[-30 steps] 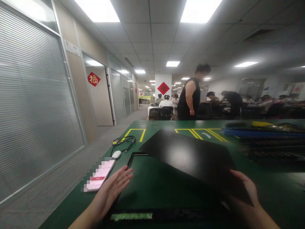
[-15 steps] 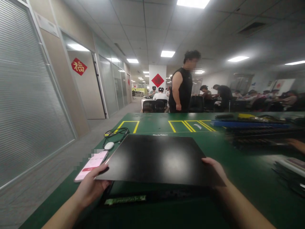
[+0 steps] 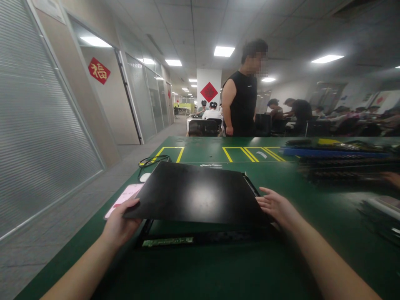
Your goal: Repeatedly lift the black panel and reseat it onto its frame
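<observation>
A thin, glossy black panel (image 3: 187, 196) tilts above the green table, its left side raised. My left hand (image 3: 121, 223) is closed on its front left corner, thumb on top and fingers beneath. At the right edge, my right hand (image 3: 278, 206) has its fingers stretched out and somewhat apart, their tips touching the panel's edge; its thumb is hard to make out. Under the panel lies a black frame (image 3: 218, 237), showing along the front and at the far right corner. A green circuit board (image 3: 168, 241) sits on the frame's front left part. The panel hides the rest.
To the left lie a phone with a pink screen (image 3: 121, 200), a white mouse-like object (image 3: 145, 177) and a black cable (image 3: 153, 159). Blurred black parts and a blue strip (image 3: 331, 151) are stacked at right. Beyond the table (image 3: 206, 271) stands a person in black (image 3: 240, 100).
The panel has shifted left and tilted, uncovering the frame's far right corner. My right hand has gone from gripping its right edge to stretched fingers. The camera view has tipped downward.
</observation>
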`<state>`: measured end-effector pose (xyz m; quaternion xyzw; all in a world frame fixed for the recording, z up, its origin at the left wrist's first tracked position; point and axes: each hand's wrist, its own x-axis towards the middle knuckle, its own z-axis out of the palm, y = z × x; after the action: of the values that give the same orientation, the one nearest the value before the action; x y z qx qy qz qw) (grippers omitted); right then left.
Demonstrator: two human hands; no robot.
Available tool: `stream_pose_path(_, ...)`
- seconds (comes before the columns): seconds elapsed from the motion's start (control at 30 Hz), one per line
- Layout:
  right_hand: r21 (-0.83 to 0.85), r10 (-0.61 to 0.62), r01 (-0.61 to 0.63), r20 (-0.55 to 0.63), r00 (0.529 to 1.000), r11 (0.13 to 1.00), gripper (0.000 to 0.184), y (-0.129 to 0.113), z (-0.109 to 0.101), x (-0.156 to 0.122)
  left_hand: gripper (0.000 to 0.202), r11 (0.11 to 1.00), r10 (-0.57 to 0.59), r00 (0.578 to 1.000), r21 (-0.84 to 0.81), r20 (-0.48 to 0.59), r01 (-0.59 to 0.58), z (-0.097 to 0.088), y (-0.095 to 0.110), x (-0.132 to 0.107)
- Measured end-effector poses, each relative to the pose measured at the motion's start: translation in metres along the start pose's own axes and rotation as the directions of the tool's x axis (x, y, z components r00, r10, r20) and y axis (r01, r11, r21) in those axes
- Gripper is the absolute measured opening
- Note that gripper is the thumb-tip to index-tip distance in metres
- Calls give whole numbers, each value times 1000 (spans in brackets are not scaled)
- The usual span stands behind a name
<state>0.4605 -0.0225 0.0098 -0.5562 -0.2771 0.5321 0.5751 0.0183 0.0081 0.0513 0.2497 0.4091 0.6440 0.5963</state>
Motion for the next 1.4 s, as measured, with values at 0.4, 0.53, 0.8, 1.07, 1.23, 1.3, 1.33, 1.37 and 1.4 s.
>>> stream_pose_path(0.4, -127, -81, 78, -19, 997, 989, 65, 2, -6, 4, 44, 998, 0, 995, 57, 98, -6, -5, -2, 2)
stream_pose_path(0.53, -163, -106, 99, -38, 994, 982, 57, 5, -5, 7, 45, 997, 11, 994, 75, 110, -19, -4, -4, 1)
stream_pose_path(0.8, -387, -274, 199, -149, 950, 900, 43, 8, -6, 7, 60, 995, -74, 990, 71, 117, 66, -4, -18, 1)
stream_pose_path(1.07, -440, -278, 185, -156, 948, 879, 45, 10, -5, 7, 58, 991, -84, 987, 116, 135, 69, -9, -23, 5)
stream_pose_path(1.23, -463, -294, 192, -158, 943, 865, 42, 11, -8, 11, 60, 991, -108, 988, 90, 113, 98, -8, -23, 5)
stream_pose_path(1.3, -458, -286, 187, -157, 945, 869, 42, 12, -9, 11, 61, 990, -123, 986, 82, 113, 114, -8, -23, 4)
stream_pose_path(1.33, -452, -280, 183, -158, 947, 873, 42, 12, -9, 11, 61, 989, -129, 984, 84, 122, 120, -7, -22, 4)
stream_pose_path(1.37, -448, -276, 180, -159, 948, 876, 42, 12, -9, 11, 61, 988, -134, 982, 91, 132, 123, -7, -22, 3)
stream_pose_path(1.4, -446, -274, 178, -161, 948, 877, 43, 12, -9, 11, 61, 987, -139, 980, 100, 141, 126, -6, -22, 3)
